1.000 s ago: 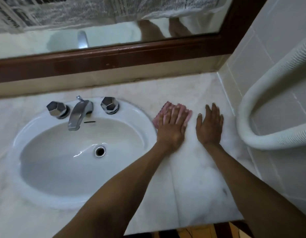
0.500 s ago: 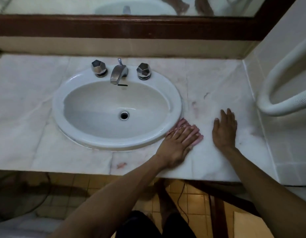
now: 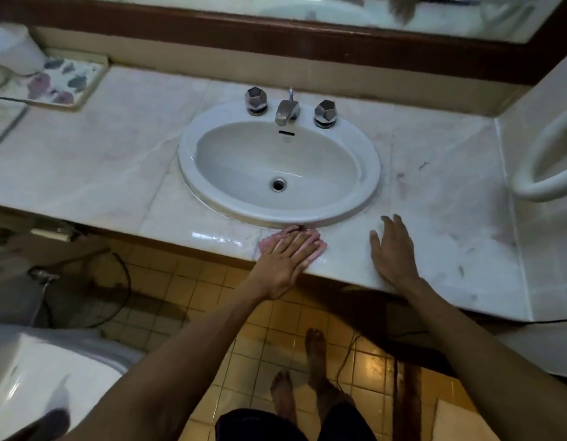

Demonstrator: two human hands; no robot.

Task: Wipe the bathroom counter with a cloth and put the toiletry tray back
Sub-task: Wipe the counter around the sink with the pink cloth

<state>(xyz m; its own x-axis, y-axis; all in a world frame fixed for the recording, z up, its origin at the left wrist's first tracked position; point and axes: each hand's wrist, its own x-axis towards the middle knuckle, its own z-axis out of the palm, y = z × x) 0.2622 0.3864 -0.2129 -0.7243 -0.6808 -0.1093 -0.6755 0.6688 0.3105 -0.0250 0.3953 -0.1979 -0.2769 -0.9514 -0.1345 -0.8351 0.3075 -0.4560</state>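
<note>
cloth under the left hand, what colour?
Pink. The small textured cloth shows around the flat left hand at the counter's front edge, head view.

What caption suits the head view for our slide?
Left hand presses a pink cloth on the counter before the sink; right hand rests flat.

Oval sink (image 3: 368, 173) w/ faucet (image 3: 287, 111), 2 knobs; mirror (image 3: 339, 11) above.

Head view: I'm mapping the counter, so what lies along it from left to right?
Floral rectangular tray → white oval sink → flat right hand → white curved hose.
</note>
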